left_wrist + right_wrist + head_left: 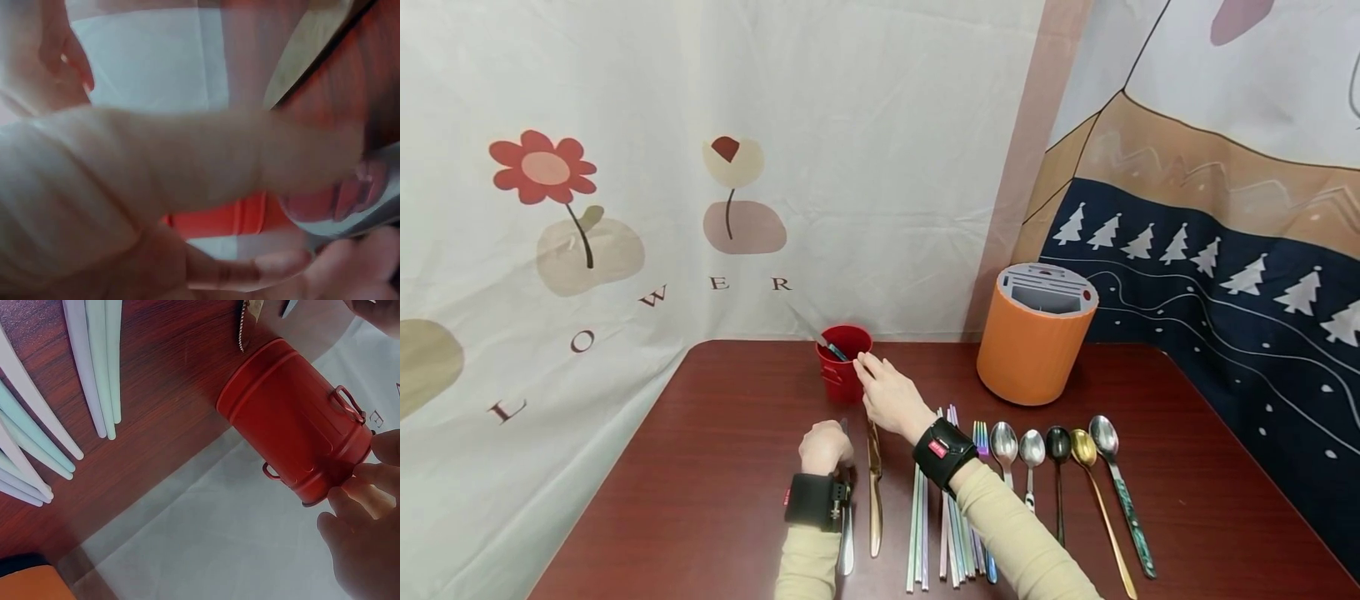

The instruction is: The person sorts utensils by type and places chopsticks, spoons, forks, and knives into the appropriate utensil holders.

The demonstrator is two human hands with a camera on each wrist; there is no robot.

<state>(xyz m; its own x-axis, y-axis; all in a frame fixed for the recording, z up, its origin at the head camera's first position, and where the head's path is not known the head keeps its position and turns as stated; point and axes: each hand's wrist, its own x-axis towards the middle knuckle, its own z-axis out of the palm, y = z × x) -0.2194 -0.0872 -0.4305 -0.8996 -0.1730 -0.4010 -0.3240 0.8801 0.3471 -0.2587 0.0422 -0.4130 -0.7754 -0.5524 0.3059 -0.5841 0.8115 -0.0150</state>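
Note:
A small red cup (842, 375) stands at the back of the dark wooden table (722, 467), with a dark-handled utensil (832, 348) leaning inside it. My right hand (863, 363) reaches to the cup's rim. In the right wrist view its fingertips (375, 474) lie at the rim of the red cup (294, 419), with nothing visible between them. My left hand (825, 447) is curled round a silver knife (847, 533) lying on the table. The left wrist view is filled by blurred fingers (156, 162) and a silver edge of the knife (378, 209).
A gold knife (874, 492) lies right of the left hand, beside several chopsticks (951, 525) and a row of spoons (1060, 467). An orange cutlery holder (1034, 342) stands at the back right. Printed cloth hangs behind the table.

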